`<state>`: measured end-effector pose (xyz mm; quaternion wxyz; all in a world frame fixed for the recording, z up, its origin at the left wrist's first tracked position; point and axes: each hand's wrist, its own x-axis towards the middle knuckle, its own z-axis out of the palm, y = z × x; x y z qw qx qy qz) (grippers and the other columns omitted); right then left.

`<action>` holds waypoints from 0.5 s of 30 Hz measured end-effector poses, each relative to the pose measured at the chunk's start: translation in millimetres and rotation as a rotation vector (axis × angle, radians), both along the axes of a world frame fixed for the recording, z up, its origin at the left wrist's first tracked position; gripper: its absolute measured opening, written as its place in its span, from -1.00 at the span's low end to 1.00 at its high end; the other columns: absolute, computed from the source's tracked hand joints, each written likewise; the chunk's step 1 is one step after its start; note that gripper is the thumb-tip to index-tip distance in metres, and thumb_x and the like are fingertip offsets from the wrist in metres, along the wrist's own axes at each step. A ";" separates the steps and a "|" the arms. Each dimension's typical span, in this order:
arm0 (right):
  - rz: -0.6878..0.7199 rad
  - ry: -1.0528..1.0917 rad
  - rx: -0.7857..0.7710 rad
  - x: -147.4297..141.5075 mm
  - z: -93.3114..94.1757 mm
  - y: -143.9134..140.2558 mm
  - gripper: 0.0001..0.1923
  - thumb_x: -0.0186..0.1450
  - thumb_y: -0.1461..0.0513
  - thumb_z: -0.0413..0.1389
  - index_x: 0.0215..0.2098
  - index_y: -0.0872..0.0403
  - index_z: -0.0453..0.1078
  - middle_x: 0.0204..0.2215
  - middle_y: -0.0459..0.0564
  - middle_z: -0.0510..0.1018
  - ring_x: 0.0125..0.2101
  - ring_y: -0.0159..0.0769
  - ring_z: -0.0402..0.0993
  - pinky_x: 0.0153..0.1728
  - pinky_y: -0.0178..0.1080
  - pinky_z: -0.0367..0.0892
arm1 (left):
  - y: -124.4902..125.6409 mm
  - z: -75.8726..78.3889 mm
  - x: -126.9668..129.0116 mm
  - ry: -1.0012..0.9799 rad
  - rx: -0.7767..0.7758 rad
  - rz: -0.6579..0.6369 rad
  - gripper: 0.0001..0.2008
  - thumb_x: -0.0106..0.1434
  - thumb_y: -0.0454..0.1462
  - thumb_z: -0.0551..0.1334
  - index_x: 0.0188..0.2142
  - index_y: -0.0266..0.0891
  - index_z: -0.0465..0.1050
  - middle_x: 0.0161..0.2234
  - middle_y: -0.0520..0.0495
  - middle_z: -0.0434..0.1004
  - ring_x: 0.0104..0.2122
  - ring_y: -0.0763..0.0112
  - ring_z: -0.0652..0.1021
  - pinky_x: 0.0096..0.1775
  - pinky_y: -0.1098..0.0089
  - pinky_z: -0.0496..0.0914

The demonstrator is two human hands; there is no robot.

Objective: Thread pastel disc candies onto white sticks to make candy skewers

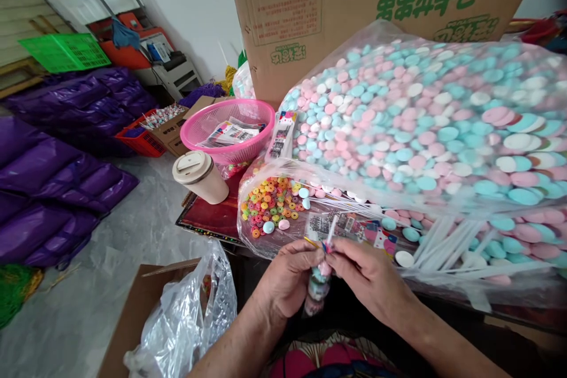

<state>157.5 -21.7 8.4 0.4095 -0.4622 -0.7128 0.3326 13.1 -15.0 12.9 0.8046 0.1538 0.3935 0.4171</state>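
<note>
My left hand and my right hand meet in front of me, fingers pinched together. Between them is the gathered neck of a small clear candy bag, which hangs down with pale pink and blue candies inside. A white stick pokes up out of its top. A thin gold twist tie shows at my left fingertips. Just beyond my hands lies a flat printed plastic bag. Colourful ring candies are heaped on plastic film at the left.
A large clear sack of pink, blue and white candies fills the right side, with white sticks in front. A lidded cup and a pink basket stand left. Behind is a big cardboard box; below left, another box.
</note>
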 end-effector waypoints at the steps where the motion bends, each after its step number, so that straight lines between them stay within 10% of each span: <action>1: 0.095 -0.035 0.037 5.0 5.1 0.5 -0.88 0.32 0.28 -0.03 -0.32 0.05 0.35 -0.58 -0.12 0.41 -0.56 -0.42 0.31 -0.51 -0.37 0.24 | 0.0 0.8 -1.4 -0.036 -0.039 -0.073 -0.77 -0.18 -0.31 0.45 -0.55 -0.40 0.48 -0.65 -0.02 0.43 -0.63 0.56 0.42 -0.49 0.52 0.30; 7: 0.454 0.043 -0.042 22.4 22.7 7.6 -0.85 0.34 0.26 -0.02 -0.35 0.04 0.36 -0.48 -0.10 0.51 -0.44 -0.42 0.43 -0.35 -0.39 0.32 | -1.9 4.5 -4.7 -0.269 -0.010 -0.243 -0.49 -0.19 -0.39 0.45 -0.19 -0.36 0.40 -0.49 -0.02 0.52 -0.65 0.51 0.47 -0.52 0.47 0.39; 15: 0.080 -0.186 0.077 12.2 14.1 2.5 -0.68 0.32 0.18 -0.02 -0.59 0.04 0.12 -0.71 -0.21 0.28 -0.68 -0.46 0.19 -0.66 -0.39 0.11 | -2.7 6.7 3.0 -0.180 -0.066 -0.012 -0.51 -0.13 -0.43 0.42 -0.18 -0.28 0.36 -0.55 0.05 0.48 -0.64 0.56 0.45 -0.51 0.51 0.35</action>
